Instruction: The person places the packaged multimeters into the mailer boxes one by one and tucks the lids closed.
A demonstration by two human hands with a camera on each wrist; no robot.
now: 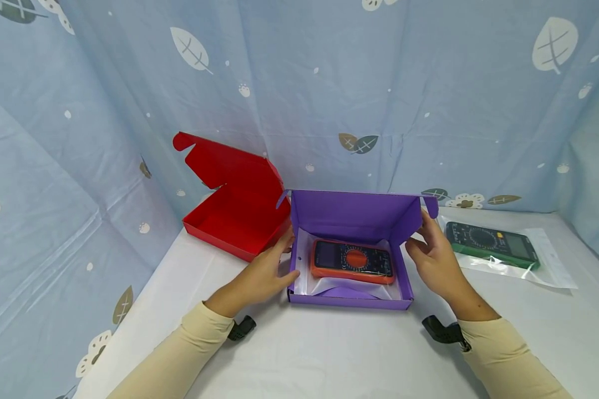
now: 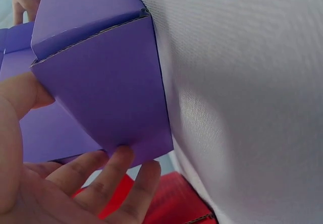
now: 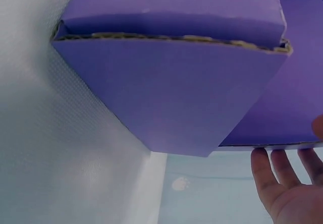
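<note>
A purple cardboard box point(image 1: 349, 302) stands on the white cloth with its lid point(image 1: 349, 213) raised. Inside lies an orange multimeter point(image 1: 351, 261) in a clear plastic bag point(image 1: 304, 260). My left hand point(image 1: 264, 277) grips the box's left side; in the left wrist view its thumb is at the top edge and its fingertips point(image 2: 118, 158) lie against the outer wall. My right hand point(image 1: 436, 260) holds the lid at its right end, fingertips point(image 3: 260, 158) behind the lid's edge and the thumb on the inner side.
An open red cardboard box point(image 1: 219, 241) sits behind my left hand, next to the purple one. To the right, a green multimeter point(image 1: 494, 244) lies in a clear bag point(image 1: 554, 266). Blue patterned curtain point(image 1: 304, 100) hangs along the table's back and sides.
</note>
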